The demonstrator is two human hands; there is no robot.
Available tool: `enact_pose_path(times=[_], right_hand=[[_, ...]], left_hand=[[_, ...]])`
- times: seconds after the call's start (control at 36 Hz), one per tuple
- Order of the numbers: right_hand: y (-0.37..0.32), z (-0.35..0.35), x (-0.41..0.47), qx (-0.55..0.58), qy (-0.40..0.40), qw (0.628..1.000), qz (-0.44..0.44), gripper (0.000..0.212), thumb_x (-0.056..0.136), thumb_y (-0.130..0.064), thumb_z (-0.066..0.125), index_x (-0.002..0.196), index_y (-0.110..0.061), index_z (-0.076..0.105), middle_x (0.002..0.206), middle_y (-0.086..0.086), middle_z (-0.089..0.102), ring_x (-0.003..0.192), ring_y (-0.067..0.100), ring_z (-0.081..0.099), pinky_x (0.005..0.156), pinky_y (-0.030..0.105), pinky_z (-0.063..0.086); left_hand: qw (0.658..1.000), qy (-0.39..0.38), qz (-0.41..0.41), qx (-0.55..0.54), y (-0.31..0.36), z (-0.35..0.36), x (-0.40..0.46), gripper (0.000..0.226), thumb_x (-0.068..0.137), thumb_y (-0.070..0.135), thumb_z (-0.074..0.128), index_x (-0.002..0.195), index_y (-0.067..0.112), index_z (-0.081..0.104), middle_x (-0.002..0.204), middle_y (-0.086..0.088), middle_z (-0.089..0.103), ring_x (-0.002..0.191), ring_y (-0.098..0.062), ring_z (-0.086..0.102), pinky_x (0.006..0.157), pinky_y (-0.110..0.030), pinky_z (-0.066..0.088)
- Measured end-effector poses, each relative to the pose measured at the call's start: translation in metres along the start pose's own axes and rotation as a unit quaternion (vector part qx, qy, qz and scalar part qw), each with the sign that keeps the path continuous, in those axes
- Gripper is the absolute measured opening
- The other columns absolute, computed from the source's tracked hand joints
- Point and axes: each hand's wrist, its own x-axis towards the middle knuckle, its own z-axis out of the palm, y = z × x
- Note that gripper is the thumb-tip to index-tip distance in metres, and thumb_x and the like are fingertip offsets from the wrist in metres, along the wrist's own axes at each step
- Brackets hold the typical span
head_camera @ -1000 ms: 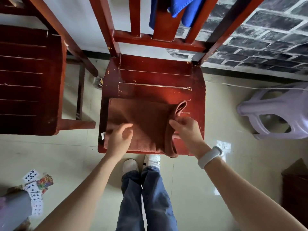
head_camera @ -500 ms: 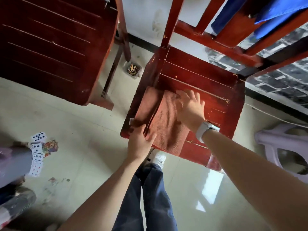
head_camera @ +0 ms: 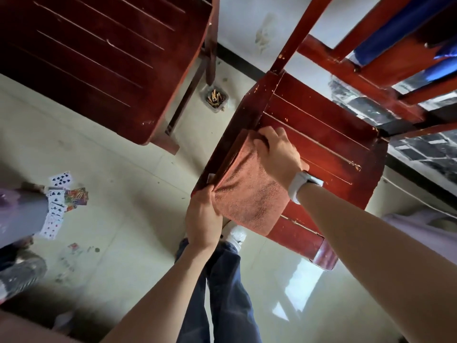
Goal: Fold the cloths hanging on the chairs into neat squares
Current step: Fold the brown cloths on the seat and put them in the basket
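My left hand (head_camera: 202,217) has its fingers curled shut on the near-left corner of the folded rust-orange terry cloth (head_camera: 249,191), pinching it where it meets the seat's edge, and my right hand (head_camera: 278,153) lies on the far end of the same cloth with fingers bent and closed over its top corner, pressing it down, a white wristband (head_camera: 300,186) just behind on that wrist. The cloth sits as a small, nearly square pad on the front-left part of the red-brown slatted wooden chair seat (head_camera: 329,144), one corner hanging a little past the front edge. A blue cloth (head_camera: 385,43) hangs over this chair's backrest at upper right. A second dark red wooden chair (head_camera: 99,58) stands to the left, a small tray of cigarette butts (head_camera: 214,98) on the floor between them, and playing cards (head_camera: 59,201) lie scattered on the pale tiled floor (head_camera: 128,194) further left, my blue jeans (head_camera: 222,293) and white shoe (head_camera: 235,233) below
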Motion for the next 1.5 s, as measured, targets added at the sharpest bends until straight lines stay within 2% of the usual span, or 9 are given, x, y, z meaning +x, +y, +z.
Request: enact_pose_path(times=[0.19,0.36,0.5,0.61,0.69,0.89,1.19,1.33,1.5], right_hand=[[-0.002,0.018,0.022,-0.045,0.002,0.999,0.011,0.030,0.095,-0.031,0.041,0.121,-0.017,0.049,0.112,0.011,0.049,0.097,0.030,0.056,0.094,0.045,0.042],[0.003,0.031,0.033,-0.061,0.023,0.997,0.030,0.035,0.092,-0.036,0.046,0.119,-0.013,0.046,0.117,0.011,0.050,0.109,0.030,0.049,0.095,0.044,0.038],[0.006,0.021,0.008,-0.024,0.141,0.990,-0.014,0.030,0.093,-0.028,0.041,0.117,-0.013,0.052,0.116,0.008,0.050,0.109,0.024,0.044,0.094,0.041,0.030],[0.025,0.025,-0.033,-0.092,0.175,0.973,-0.122,0.042,0.081,-0.006,0.036,0.117,-0.006,0.057,0.109,0.012,0.057,0.110,0.023,0.048,0.112,0.048,0.021],[0.040,0.039,-0.053,-0.166,0.136,0.969,-0.125,0.047,0.082,-0.008,0.033,0.125,-0.002,0.053,0.126,0.018,0.054,0.126,0.032,0.042,0.111,0.054,0.013],[0.060,0.068,-0.054,-0.250,0.041,0.966,-0.057,0.054,0.093,-0.037,0.029,0.143,-0.016,0.028,0.149,0.018,0.026,0.139,0.034,0.023,0.115,0.050,0.012],[0.070,0.054,-0.062,-0.133,0.061,0.984,-0.098,0.050,0.094,-0.026,0.030,0.141,-0.011,0.029,0.150,0.018,0.026,0.141,0.031,0.018,0.116,0.049,0.007],[0.072,0.050,-0.095,-0.039,0.156,0.985,0.058,0.051,0.089,-0.030,0.036,0.135,-0.010,0.034,0.143,0.016,0.038,0.133,0.029,0.031,0.111,0.049,0.024],[0.055,0.065,-0.113,0.102,0.018,0.934,0.343,0.050,0.083,-0.054,0.049,0.106,-0.010,0.053,0.107,0.006,0.051,0.106,0.027,0.049,0.092,0.040,0.037]], left_hand=[[0.992,-0.005,-0.025,0.124,-0.008,0.003,0.020,0.006,0.078,-0.004,0.058,0.076,0.001,0.060,0.062,-0.014,0.061,0.056,-0.032,0.057,0.048,-0.032,0.045],[0.982,-0.023,-0.027,0.187,-0.021,0.009,0.027,0.032,0.085,0.025,0.036,0.068,0.005,0.055,0.060,-0.012,0.059,0.055,-0.030,0.057,0.045,-0.030,0.042],[0.987,0.010,-0.024,0.161,-0.017,-0.001,0.024,0.028,0.080,0.024,0.046,0.101,0.009,0.058,0.097,-0.013,0.062,0.089,-0.032,0.056,0.069,-0.039,0.045],[0.975,0.002,0.158,0.157,-0.001,-0.004,0.022,0.045,0.081,0.015,0.045,0.126,0.010,0.050,0.128,-0.010,0.052,0.116,-0.023,0.044,0.093,-0.037,0.035],[0.953,-0.047,0.262,0.147,0.008,0.009,0.029,0.050,0.085,0.007,0.044,0.135,0.005,0.042,0.141,-0.014,0.042,0.132,-0.027,0.037,0.106,-0.044,0.035],[0.930,-0.145,0.267,0.204,-0.010,0.034,0.057,0.057,0.094,0.033,0.034,0.142,0.003,0.024,0.151,-0.013,0.022,0.140,-0.029,0.022,0.110,-0.048,0.029],[0.911,-0.167,0.255,0.279,-0.005,0.024,0.063,0.065,0.089,0.042,0.033,0.144,0.010,0.020,0.154,-0.010,0.016,0.142,-0.031,0.009,0.112,-0.053,0.008],[0.885,-0.150,0.341,0.280,0.023,0.012,0.082,0.058,0.091,0.031,0.036,0.144,0.011,0.023,0.152,-0.010,0.020,0.142,-0.027,0.015,0.113,-0.051,0.006],[0.835,-0.232,0.365,0.339,0.056,0.025,0.120,0.056,0.097,0.037,0.021,0.147,0.016,0.006,0.156,-0.004,0.004,0.144,-0.023,0.000,0.114,-0.048,-0.003]])
